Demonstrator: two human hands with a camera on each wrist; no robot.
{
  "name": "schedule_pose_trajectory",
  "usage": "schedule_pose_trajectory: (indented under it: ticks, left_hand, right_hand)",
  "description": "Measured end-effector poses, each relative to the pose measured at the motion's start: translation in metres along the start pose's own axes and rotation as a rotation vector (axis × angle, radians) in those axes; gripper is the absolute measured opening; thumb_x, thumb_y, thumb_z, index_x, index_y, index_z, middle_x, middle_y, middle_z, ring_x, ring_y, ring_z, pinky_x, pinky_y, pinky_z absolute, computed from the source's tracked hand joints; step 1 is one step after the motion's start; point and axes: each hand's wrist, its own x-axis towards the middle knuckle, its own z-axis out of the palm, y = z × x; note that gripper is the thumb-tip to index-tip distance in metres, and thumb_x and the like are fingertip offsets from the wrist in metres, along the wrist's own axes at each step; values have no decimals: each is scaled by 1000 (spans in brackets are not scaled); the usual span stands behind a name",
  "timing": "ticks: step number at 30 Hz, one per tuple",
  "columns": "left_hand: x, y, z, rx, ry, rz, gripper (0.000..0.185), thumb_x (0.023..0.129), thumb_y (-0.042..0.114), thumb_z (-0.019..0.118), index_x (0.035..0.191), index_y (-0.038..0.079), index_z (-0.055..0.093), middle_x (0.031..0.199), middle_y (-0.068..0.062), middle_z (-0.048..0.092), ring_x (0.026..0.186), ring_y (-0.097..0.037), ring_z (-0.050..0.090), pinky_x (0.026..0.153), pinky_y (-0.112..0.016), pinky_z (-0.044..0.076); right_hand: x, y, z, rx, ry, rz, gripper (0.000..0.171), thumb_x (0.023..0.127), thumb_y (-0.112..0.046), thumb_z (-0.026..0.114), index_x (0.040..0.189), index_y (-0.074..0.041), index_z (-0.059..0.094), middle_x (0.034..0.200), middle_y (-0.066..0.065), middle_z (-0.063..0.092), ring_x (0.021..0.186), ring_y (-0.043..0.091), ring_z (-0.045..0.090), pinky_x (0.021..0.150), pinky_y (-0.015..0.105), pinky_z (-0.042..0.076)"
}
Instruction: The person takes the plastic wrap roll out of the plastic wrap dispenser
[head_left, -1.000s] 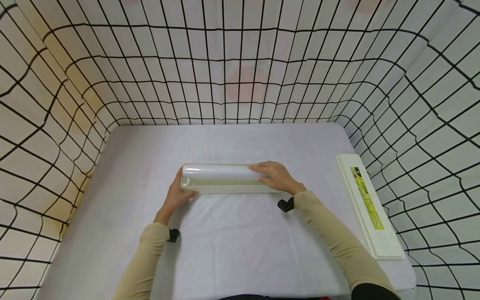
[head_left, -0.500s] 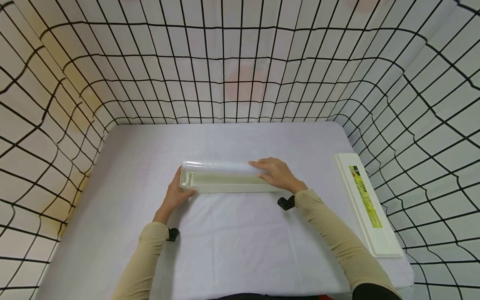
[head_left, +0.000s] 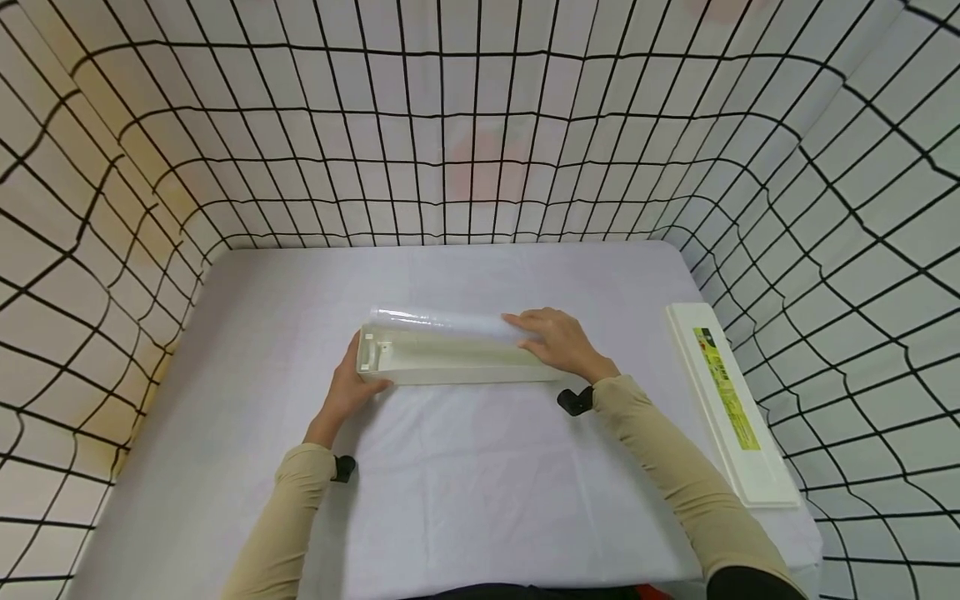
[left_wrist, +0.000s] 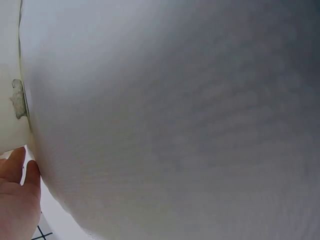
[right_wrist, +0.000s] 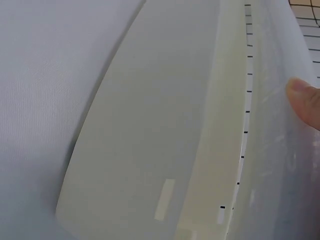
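While my left hand (head_left: 347,390) braces the long cream plastic dispenser tray's (head_left: 450,363) left end mid-table, my right hand (head_left: 558,343) curls round the clear cling-film roll (head_left: 438,322), raised over the tray's far edge. Both lie lengthwise left-to-right. Held by one end, the roll could tip or slip free

A white cloth-covered table (head_left: 450,500) fills the middle. Cream curtain walls (head_left: 480,125) with a black grid enclose three sides.
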Motion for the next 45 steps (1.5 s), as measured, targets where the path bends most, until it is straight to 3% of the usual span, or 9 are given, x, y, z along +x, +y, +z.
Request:
schedule_pose_trajectory:
  ticks: [26,45]
  left_hand:
    - [1,0,0,20,1,-9,107,71,2,76,152,15,7,153,-18,28,140,-39,28,115,-56,22]
    - [2,-2,1,25,0,-10,107,72,1,75,152,14,6,153,-18,27,140,-39,28,115,-56,22]
  right_hand:
    - [-18,13,-14,-57,16,123,49,82,-21,70,129,-18,58,116,13,68,108,31,62,87,47,52]
    - [-28,16,-19,-54,27,199,48,82,-23,69,129,-17,58,117,14,67,107,33,62,83,48,52]
